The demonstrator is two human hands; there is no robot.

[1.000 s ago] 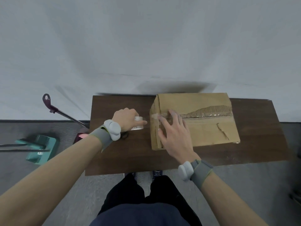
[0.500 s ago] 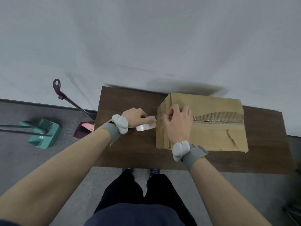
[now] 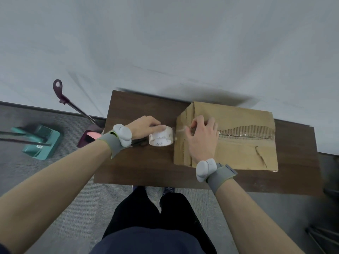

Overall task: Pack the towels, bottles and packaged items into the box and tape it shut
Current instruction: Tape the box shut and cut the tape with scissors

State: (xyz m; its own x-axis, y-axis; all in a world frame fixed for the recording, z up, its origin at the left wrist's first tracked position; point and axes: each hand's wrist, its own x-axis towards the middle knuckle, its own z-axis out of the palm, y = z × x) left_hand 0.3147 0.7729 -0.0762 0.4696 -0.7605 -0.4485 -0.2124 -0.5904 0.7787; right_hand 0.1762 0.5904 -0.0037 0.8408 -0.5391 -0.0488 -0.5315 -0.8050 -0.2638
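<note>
A closed cardboard box (image 3: 244, 149) lies on the dark wooden table (image 3: 139, 162), with clear tape along its torn top seam. My left hand (image 3: 145, 127) grips a roll of clear tape (image 3: 161, 138) just left of the box. A short strip of tape runs from the roll to the box's left top edge. My right hand (image 3: 201, 138) rests on that edge with its fingers curled, pinching the tape strip there. The box's contents are hidden.
A teal dustpan (image 3: 41, 142) and a maroon-handled broom (image 3: 73, 107) stand on the grey carpet left of the table. The table's back edge meets a white wall. Dark scissors (image 3: 137, 143) lie under my left wrist.
My right hand went from lying flat on the box's left end to curling its fingers on the top edge. My left hand brought the tape roll closer to the box.
</note>
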